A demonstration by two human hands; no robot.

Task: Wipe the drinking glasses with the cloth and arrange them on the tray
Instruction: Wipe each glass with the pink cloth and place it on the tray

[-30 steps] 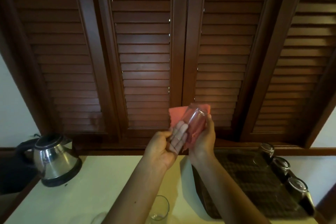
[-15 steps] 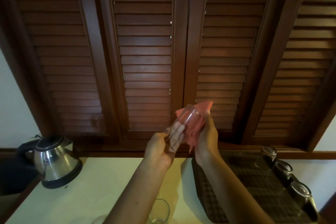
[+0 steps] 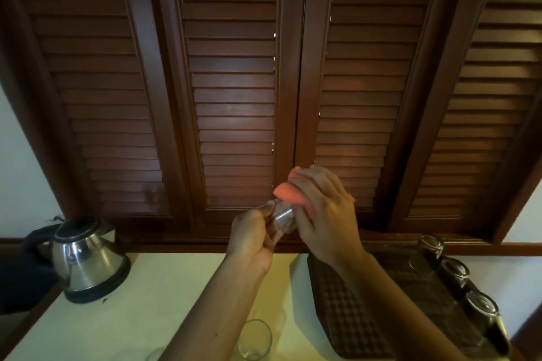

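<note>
I hold a clear drinking glass point(image 3: 283, 218) up in front of the shutters. My left hand point(image 3: 253, 239) grips its lower end. My right hand point(image 3: 324, 214) wraps a pink cloth point(image 3: 289, 195) over its upper end, hiding most of the glass. A dark woven tray point(image 3: 352, 316) lies on the table at the right, with three glasses upside down along its right side point(image 3: 431, 245), point(image 3: 456, 272), point(image 3: 482, 309). An upright glass point(image 3: 254, 338) stands on the table below my left forearm.
A steel electric kettle point(image 3: 86, 261) stands at the table's left end. The cream table point(image 3: 140, 316) runs under both arms. Dark louvred wooden shutters point(image 3: 234, 97) fill the wall behind. Part of another glass rim point(image 3: 155, 354) shows at the bottom edge.
My right hand has turned over the top of the glass, closing the cloth round it. Both hands and the glass sit slightly lower than before.
</note>
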